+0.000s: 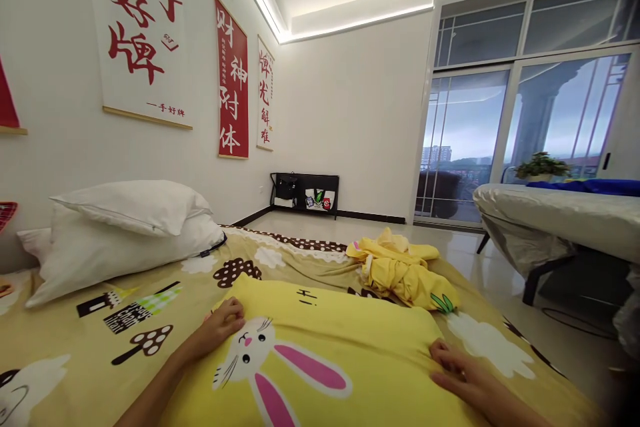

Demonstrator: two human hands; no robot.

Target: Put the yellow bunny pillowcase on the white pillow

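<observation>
A yellow pillow (380, 347) with a printed rabbit face and pink ears lies in front of me on the bed. My left hand (220, 325) is closed on its left edge, near the far corner, with the fingers curled on the cloth. At the right edge, my right hand (457, 370) has its fingers bent and closed on the fabric, which creases towards it. Just beyond the pillow is a crumpled bundle of yellow cloth (400, 273), which neither hand touches.
Several white pillows (135, 233) are stacked at the left of the patterned bedsheet (200, 283). A plastic-wrapped table (560, 210) stands to the right, with a potted plant (543, 165) behind it. A black rack (305, 193) is by the far wall.
</observation>
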